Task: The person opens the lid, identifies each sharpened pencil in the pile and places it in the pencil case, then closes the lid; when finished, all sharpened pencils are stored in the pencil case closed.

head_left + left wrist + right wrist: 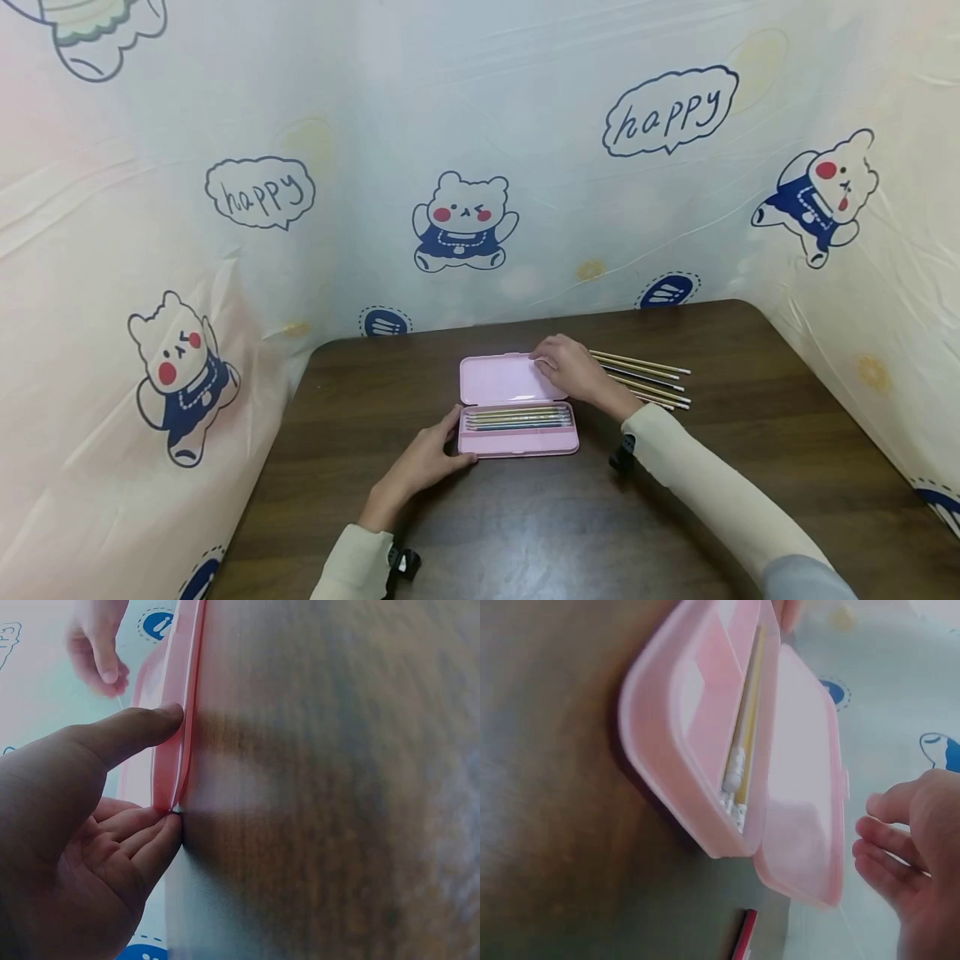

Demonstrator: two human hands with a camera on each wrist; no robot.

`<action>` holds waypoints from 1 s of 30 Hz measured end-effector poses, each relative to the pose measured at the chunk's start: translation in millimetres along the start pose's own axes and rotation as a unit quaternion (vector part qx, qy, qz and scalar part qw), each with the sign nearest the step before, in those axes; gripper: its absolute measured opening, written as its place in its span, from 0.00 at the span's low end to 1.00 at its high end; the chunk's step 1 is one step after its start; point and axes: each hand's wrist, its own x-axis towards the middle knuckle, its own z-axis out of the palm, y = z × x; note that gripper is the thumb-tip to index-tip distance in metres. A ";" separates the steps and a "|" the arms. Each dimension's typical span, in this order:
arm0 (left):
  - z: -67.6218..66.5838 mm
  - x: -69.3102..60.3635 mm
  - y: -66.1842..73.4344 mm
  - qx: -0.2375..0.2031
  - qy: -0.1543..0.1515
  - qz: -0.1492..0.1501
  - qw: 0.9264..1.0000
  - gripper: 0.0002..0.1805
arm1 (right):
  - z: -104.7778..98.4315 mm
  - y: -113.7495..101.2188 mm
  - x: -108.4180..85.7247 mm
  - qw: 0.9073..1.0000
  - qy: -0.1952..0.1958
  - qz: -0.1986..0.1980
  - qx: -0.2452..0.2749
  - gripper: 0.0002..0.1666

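Observation:
A pink pencil case (pixel 558 442) lies open on the table, its lid (pixel 491 379) folded back behind it. Several pencils (pixel 517 419) fill the rear compartment; the right wrist view shows their white ends (pixel 736 769). My left hand (pixel 426 457) grips the left end of the case, with the thumb on its front wall (pixel 182 761) and the fingers at the side. Over the right part of the lid is my right hand (pixel 572 368). In the right wrist view that hand (pixel 922 851) has loosely bent fingers, apart from the lid and holding nothing.
Several loose pencils (pixel 641 362) lie on the dark wooden table (pixel 360 392) to the right of the lid, partly behind my right hand. A dark red stick end (pixel 744 934) shows near the case. A printed cloth (pixel 345 233) hangs around the table.

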 end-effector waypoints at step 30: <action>5.0 1.2 1.4 -0.013 0.011 -0.011 1.000 0.55 | -22.7 -36.8 -1.3 1.000 -0.020 -0.010 0.006 0.08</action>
